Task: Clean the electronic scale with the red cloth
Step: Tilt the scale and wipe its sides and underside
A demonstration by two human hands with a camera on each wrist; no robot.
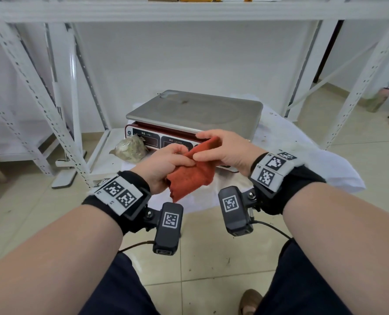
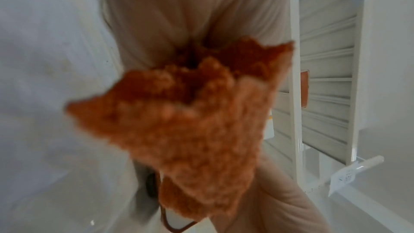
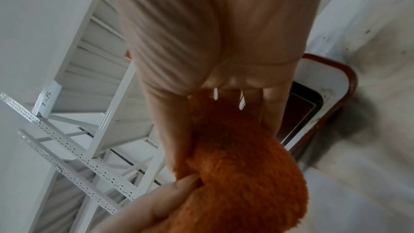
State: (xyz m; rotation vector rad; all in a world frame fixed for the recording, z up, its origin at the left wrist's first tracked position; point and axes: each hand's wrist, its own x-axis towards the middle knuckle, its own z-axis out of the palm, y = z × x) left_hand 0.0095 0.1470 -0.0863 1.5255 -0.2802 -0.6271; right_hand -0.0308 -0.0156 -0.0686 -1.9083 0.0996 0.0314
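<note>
1. At the far left stands a white metal shelving rack (image 1: 41, 92) with perforated uprights, on a tiled floor (image 1: 211, 264).
2. A crumpled clear bag (image 1: 131, 148) of greenish-brown stuff lies on a white sheet (image 1: 307, 155), just left of the scale's front corner.
3. The left hand (image 1: 164, 167) has its fingers curled round the lower left part of the red cloth (image 1: 193, 173), gripping it.
4. The red cloth hangs bunched between the two hands, in the air just in front of the scale's display panel; whether it touches the panel cannot be told.
5. The electronic scale (image 1: 195, 112) sits on the white sheet behind the hands, its steel platter bare and faintly smudged.
6. The right hand (image 1: 225, 148) pinches the cloth's upper edge between thumb and fingers, close above the red front panel.
</note>
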